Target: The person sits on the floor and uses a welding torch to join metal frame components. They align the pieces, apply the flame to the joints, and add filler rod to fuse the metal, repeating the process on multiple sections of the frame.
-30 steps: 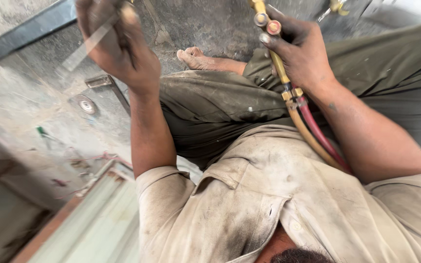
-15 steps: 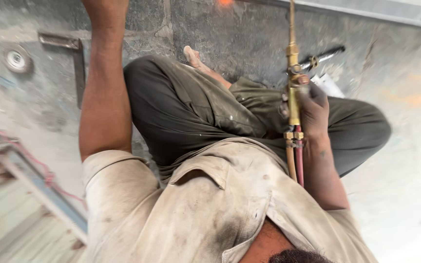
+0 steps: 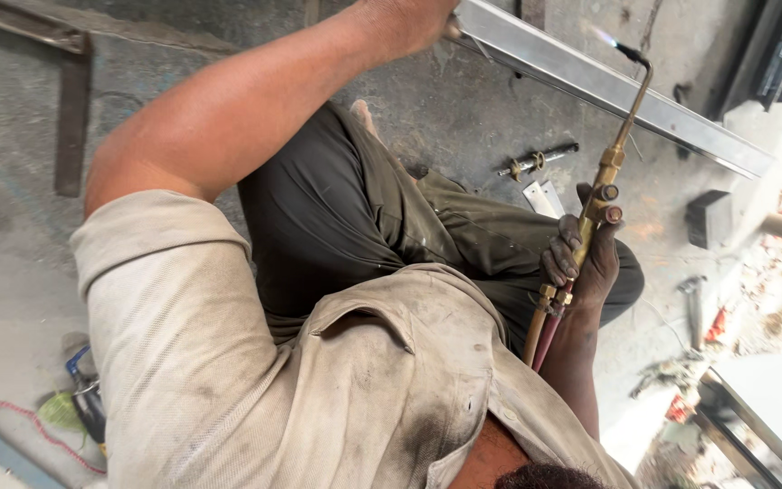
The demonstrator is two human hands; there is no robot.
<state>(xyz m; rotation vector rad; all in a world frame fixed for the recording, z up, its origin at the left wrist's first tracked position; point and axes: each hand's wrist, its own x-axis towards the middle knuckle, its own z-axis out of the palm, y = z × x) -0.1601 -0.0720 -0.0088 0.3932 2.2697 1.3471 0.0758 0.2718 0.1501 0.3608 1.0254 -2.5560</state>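
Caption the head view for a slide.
Right hand aims a lit brass torch at a steel bar steadied by the left hand.

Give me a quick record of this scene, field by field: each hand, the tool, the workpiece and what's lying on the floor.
Left hand: on the end of the metal bar, grip partly out of frame
Right hand: closed around the brass torch
Torch: lit, small flame at the tip close to the bar
Hoses: two, one red, run down from the torch handle
Floor: spare torch fitting, dark box, concrete
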